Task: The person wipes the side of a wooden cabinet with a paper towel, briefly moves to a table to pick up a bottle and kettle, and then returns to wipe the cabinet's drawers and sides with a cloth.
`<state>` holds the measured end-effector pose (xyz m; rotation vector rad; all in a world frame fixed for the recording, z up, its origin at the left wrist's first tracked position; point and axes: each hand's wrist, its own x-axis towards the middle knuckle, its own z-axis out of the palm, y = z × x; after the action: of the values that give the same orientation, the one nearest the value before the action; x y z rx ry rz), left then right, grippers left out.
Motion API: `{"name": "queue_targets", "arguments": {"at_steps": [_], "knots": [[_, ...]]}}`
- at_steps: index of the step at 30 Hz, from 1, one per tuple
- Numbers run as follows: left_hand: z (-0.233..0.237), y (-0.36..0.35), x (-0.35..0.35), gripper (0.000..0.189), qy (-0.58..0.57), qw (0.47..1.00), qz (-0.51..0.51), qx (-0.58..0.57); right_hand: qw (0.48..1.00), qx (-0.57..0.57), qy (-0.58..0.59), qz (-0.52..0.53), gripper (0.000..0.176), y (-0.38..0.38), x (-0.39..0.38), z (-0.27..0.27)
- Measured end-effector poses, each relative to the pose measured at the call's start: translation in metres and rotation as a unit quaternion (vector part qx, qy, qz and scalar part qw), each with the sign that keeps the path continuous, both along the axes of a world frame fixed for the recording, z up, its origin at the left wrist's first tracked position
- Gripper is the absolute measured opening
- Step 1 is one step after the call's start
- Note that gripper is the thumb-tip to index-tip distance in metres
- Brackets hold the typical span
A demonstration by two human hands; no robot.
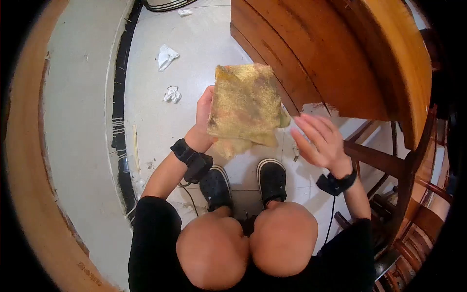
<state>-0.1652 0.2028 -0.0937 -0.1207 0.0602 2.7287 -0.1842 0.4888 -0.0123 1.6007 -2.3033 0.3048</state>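
My left hand (203, 113) grips a folded yellow-brown cloth (245, 104) by its left edge and holds it up flat in front of me. The cloth looks stained and hangs above the floor, close to the wooden table's edge. My right hand (318, 138) hovers just right of the cloth with its fingers spread, holding nothing and slightly blurred. Both wrists wear black bands. My knees and black shoes (243, 182) show below the hands.
A large wooden table (340, 53) fills the upper right, with wooden chairs (389, 165) under and beside it. Two crumpled white tissues (167, 57) lie on the pale tiled floor. A black strip (118, 102) runs along the floor at left, next to a wooden frame.
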Motion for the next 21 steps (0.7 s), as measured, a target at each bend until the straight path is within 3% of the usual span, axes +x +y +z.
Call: {"name": "queue_targets", "arguments": {"at_steps": [2,5,9,12,15,18,21], "knots": [[0.01,0.004,0.003,0.066,-0.004,1.0,-0.015,0.02,0.991,-0.059,-0.102,-0.058,0.038,-0.017,0.001,-0.021],[0.023,0.008,0.01,0.078,-0.036,0.997,-0.024,-0.058,0.964,-0.119,-0.207,-0.115,0.047,-0.033,0.002,-0.037],[0.027,0.015,0.019,0.081,-0.042,0.99,-0.035,-0.128,0.953,-0.139,-0.24,-0.121,0.053,-0.037,0.004,-0.032],[0.02,0.031,0.024,0.079,-0.013,0.983,0.009,-0.185,0.929,-0.114,-0.339,-0.091,0.044,-0.055,0.009,-0.018],[0.016,0.044,0.022,0.078,0.018,0.965,0.056,-0.255,0.952,-0.066,-0.279,-0.109,0.037,-0.061,0.007,-0.031],[0.011,0.035,0.017,0.075,0.02,0.964,0.075,-0.254,0.954,-0.117,-0.268,-0.073,0.034,-0.057,0.004,-0.022],[0.003,0.031,0.016,0.069,0.008,0.957,0.089,-0.277,0.923,-0.177,-0.336,-0.066,0.026,-0.051,0.0,-0.004]]}}
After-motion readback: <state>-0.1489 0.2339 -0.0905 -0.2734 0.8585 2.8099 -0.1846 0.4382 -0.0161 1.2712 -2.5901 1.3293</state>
